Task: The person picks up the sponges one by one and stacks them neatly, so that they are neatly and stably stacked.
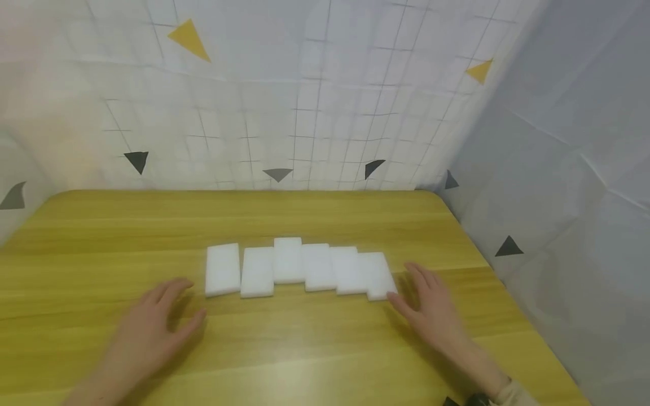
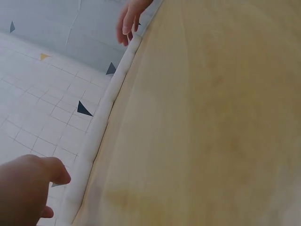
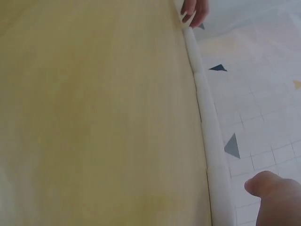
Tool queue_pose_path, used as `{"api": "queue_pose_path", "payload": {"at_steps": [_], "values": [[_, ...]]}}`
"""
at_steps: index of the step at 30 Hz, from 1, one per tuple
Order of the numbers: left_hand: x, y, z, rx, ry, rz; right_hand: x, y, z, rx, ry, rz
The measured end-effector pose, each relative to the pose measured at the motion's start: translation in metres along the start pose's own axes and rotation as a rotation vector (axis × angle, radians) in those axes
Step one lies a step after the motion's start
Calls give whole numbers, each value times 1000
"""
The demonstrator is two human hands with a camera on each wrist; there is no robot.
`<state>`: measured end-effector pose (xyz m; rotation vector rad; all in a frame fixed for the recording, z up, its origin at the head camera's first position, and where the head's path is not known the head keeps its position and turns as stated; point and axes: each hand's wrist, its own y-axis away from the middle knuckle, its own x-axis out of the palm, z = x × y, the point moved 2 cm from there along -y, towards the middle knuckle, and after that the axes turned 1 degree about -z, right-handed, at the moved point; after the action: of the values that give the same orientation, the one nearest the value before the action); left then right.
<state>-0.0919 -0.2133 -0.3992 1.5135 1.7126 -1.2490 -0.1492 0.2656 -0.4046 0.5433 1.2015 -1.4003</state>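
Nearest, at the lower right, a beige sleeve (image 1: 515,393) and a dark object (image 1: 477,400) sit at the right wrist. Beyond them both hands reach over the yellow wood-grain table (image 1: 299,361). The left hand (image 1: 147,324) is loosely bent, its thumb and fingers well parted with nothing between them, just beside the row's left end. The right hand (image 1: 431,310) is likewise wide between thumb and fingers and holds nothing; its thumb tip lies at the near corner of the rightmost block (image 1: 377,276), though whether it touches I cannot say for sure, since the wrist view seems to leave a gap. Ahead of the hands lie six flat white blocks in an uneven row: the leftmost block (image 1: 223,270) stands slightly apart and turned, the second block (image 1: 257,272) comes next, and the third block (image 1: 288,260) sits farther back than its neighbours. The step in hand looks like handling the row from its two ends; my judgement is that a next move calls for level, gentle pressure from both sides, lest the thin pieces ride up or skew. Behind the table hangs a white sheet (image 1: 264,113) with grid lines and yellow and dark triangles.
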Motion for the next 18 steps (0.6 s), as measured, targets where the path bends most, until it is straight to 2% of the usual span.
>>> {"api": "queue_pose_path", "payload": {"at_steps": [6,11,18], "values": [[6,2,-4,-26,110,-98,10,2,7,48,-59,-31],[9,5,-6,-76,186,-134,19,3,15,88,-108,-34],[19,4,-7,-27,269,-147,26,0,23,93,-105,-46]]}}
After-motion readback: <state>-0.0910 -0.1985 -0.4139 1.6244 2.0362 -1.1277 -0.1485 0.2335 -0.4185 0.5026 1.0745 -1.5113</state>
